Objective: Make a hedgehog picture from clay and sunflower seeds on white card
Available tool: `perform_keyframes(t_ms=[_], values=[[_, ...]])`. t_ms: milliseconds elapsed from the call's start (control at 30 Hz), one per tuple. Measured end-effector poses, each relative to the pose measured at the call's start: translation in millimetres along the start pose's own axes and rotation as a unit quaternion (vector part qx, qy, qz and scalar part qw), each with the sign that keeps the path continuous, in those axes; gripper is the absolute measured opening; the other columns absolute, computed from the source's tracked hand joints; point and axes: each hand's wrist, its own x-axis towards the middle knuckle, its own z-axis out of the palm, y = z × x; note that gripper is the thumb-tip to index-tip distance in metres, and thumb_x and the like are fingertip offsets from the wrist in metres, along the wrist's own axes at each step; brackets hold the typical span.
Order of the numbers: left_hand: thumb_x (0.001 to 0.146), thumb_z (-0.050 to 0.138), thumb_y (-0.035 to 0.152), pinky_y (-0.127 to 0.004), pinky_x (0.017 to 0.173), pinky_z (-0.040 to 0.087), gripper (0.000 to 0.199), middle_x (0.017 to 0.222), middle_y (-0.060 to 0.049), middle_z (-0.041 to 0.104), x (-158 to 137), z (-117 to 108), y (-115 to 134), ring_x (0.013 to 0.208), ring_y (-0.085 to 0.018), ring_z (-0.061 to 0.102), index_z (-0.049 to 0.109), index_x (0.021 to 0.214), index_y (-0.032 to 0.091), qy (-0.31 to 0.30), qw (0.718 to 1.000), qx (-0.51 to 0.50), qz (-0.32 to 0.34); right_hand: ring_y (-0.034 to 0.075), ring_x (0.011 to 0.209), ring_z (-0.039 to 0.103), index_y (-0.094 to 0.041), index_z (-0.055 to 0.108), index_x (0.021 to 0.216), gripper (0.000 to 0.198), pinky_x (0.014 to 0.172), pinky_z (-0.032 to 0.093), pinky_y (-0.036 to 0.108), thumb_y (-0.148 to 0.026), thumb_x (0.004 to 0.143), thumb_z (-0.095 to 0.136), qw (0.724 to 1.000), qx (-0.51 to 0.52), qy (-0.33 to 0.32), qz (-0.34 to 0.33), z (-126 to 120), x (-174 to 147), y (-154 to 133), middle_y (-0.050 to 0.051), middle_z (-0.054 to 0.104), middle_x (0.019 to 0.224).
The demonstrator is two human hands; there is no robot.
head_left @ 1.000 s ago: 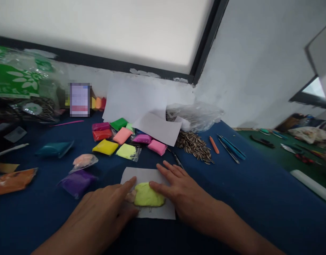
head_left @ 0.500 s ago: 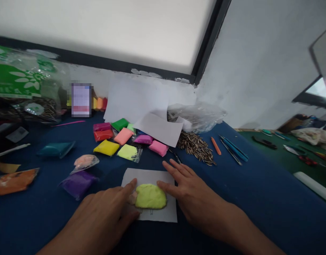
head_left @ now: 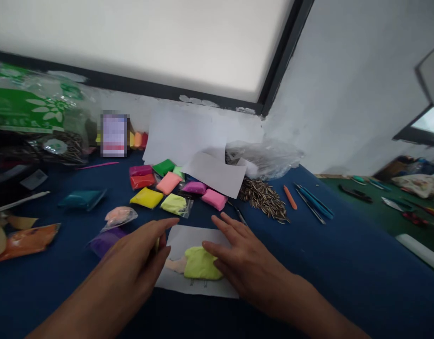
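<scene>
A flattened yellow-green clay shape [head_left: 201, 263] lies on a small sheet of white paper [head_left: 183, 288], with pale peach clay [head_left: 177, 266] joined at its left end. Short drawn lines show on the paper below it. My right hand [head_left: 245, 263] is open, fingers spread, reaching over the clay's right side and covering part of it. My left hand [head_left: 141, 259] is raised at the paper's left edge, index finger stretched out and thumb apart from it. Its other fingers are partly hidden.
Several clay packets, including a yellow one [head_left: 146, 197], lie beyond the paper. A purple packet [head_left: 105, 242] sits by my left wrist. Sunflower seeds [head_left: 264, 200], an orange stick [head_left: 290, 197] and blue tweezers [head_left: 315, 201] lie to the right.
My left hand has lifted off the paper and moved left, uncovering more of the peach clay. My right fingers have shifted left over the yellow-green clay.
</scene>
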Motion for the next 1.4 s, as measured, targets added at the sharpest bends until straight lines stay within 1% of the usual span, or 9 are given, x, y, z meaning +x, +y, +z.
perform_keyframes(t_ms=[100, 267, 467, 600, 800, 900, 1267, 1333, 1400], values=[[0.079, 0.041, 0.052, -0.039, 0.077, 0.055, 0.053, 0.1, -0.008, 0.071, -0.2, 0.2, 2.6, 0.091, -0.027, 0.067, 0.062, 0.118, 0.022, 0.033, 0.997, -0.062, -0.01, 0.035, 0.143, 0.021, -0.026, 0.058, 0.129, 0.034, 0.11, 0.029, 0.055, -0.032, 0.098, 0.045, 1.0, 0.007, -0.01, -0.006, 3.0, 1.7, -0.5, 0.016, 0.031, 0.154], [0.077, 0.042, 0.05, -0.035, 0.067, 0.056, 0.054, 0.094, -0.007, 0.073, -1.3, -0.7, 3.2, 0.07, -0.023, 0.069, 0.06, 0.12, 0.021, -0.019, 0.988, -0.148, -0.047, 0.034, 0.144, 0.02, -0.027, 0.051, 0.137, 0.041, 0.111, 0.027, 0.054, -0.031, 0.096, 0.05, 1.0, -0.008, 0.003, -0.002, 4.3, 2.8, -1.2, 0.017, 0.027, 0.155], [0.085, 0.039, 0.054, -0.027, 0.051, 0.043, 0.046, 0.062, 0.0, 0.065, 0.9, -6.3, 6.1, 0.054, -0.019, 0.06, 0.063, 0.108, 0.022, -0.022, 0.997, -0.07, -0.029, 0.034, 0.144, 0.02, -0.03, 0.051, 0.137, 0.042, 0.112, 0.026, 0.056, -0.036, 0.096, 0.051, 1.0, 0.016, -0.011, -0.018, 6.7, 3.6, -3.3, 0.015, 0.027, 0.156], [0.087, 0.036, 0.045, -0.028, 0.058, 0.041, 0.037, 0.074, -0.002, 0.07, 2.9, -8.8, 4.3, 0.066, -0.021, 0.064, 0.066, 0.094, 0.024, -0.013, 1.0, 0.026, -0.008, 0.032, 0.145, 0.017, -0.027, 0.043, 0.144, 0.049, 0.113, 0.024, 0.055, -0.034, 0.096, 0.05, 1.0, 0.014, -0.001, 0.015, -3.1, 2.9, -1.8, 0.014, 0.022, 0.157], [0.088, 0.031, 0.035, -0.032, 0.064, 0.042, 0.036, 0.09, -0.005, 0.07, 4.5, -2.8, -2.9, 0.08, -0.024, 0.065, 0.065, 0.092, 0.025, -0.041, 0.991, 0.126, -0.009, 0.038, 0.145, 0.008, -0.014, 0.024, 0.152, 0.103, 0.114, 0.017, 0.058, -0.062, 0.073, 0.069, 0.99, 0.049, -0.104, 0.078, -17.7, -0.4, 1.5, 0.021, 0.012, 0.158], [0.088, 0.029, 0.034, -0.034, 0.065, 0.042, 0.038, 0.094, -0.007, 0.07, 6.8, -1.0, -2.7, 0.084, -0.026, 0.066, 0.065, 0.095, 0.024, -0.062, 0.987, 0.144, -0.02, 0.039, 0.145, 0.007, -0.013, 0.018, 0.153, 0.111, 0.115, 0.013, 0.058, -0.062, 0.069, 0.072, 0.986, 0.065, -0.125, 0.085, -15.6, -2.3, 4.4, 0.022, 0.011, 0.157], [0.091, 0.029, 0.036, -0.035, 0.063, 0.042, 0.041, 0.091, -0.009, 0.074, 9.3, 3.3, -9.2, 0.084, -0.03, 0.069, 0.062, 0.112, 0.023, -0.078, 0.985, 0.151, -0.034, 0.032, 0.146, 0.007, -0.021, 0.021, 0.153, 0.098, 0.117, 0.012, 0.053, -0.034, 0.072, 0.075, 0.982, 0.087, -0.158, 0.052, -34.9, -6.5, 9.7, 0.015, 0.01, 0.16], [0.092, 0.029, 0.039, -0.032, 0.06, 0.04, 0.04, 0.081, -0.006, 0.073, 8.6, 3.0, -6.5, 0.078, -0.028, 0.068, 0.064, 0.105, 0.024, -0.073, 0.987, 0.136, -0.034, 0.033, 0.145, 0.013, -0.02, 0.024, 0.152, 0.093, 0.116, 0.018, 0.053, -0.037, 0.074, 0.073, 0.985, 0.09, -0.139, 0.056, -34.6, -8.2, 10.5, 0.015, 0.015, 0.159], [0.093, 0.031, 0.043, -0.029, 0.057, 0.037, 0.041, 0.069, -0.003, 0.069, 7.1, 2.0, -2.6, 0.07, -0.024, 0.066, 0.066, 0.093, 0.023, -0.067, 0.992, 0.106, -0.026, 0.031, 0.143, 0.023, -0.018, 0.031, 0.15, 0.076, 0.114, 0.025, 0.05, -0.033, 0.083, 0.064, 0.99, 0.085, -0.097, 0.062, -30.1, -9.0, 12.6, 0.015, 0.025, 0.156]])
